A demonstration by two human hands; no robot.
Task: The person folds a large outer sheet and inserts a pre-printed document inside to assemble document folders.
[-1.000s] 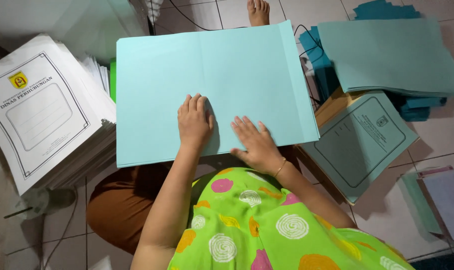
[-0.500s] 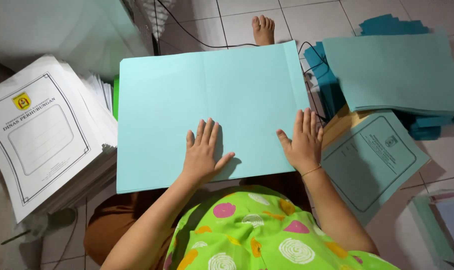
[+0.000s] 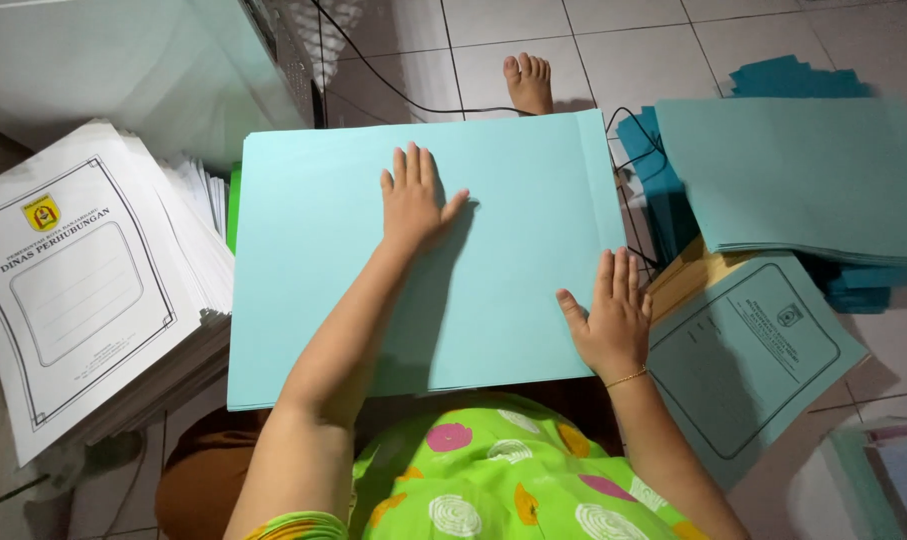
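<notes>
A large light blue paper folder (image 3: 313,250) lies flat on my lap in the middle of the head view. My left hand (image 3: 415,200) rests palm down on its upper middle, fingers spread. Flat on the folder's lower right corner lies my right hand (image 3: 608,318), a thin gold bracelet at its wrist. Neither hand holds anything.
A thick stack of white printed covers (image 3: 73,290) sits at the left. At the right lie a printed blue cover (image 3: 753,350), a pile of plain teal sheets (image 3: 803,180) and darker blue folders (image 3: 658,190). My bare foot (image 3: 528,82) and a black cable (image 3: 393,90) are on the tiled floor.
My left hand slid up the folder from its lower edge toward the upper middle. My right hand moved out to the folder's right edge.
</notes>
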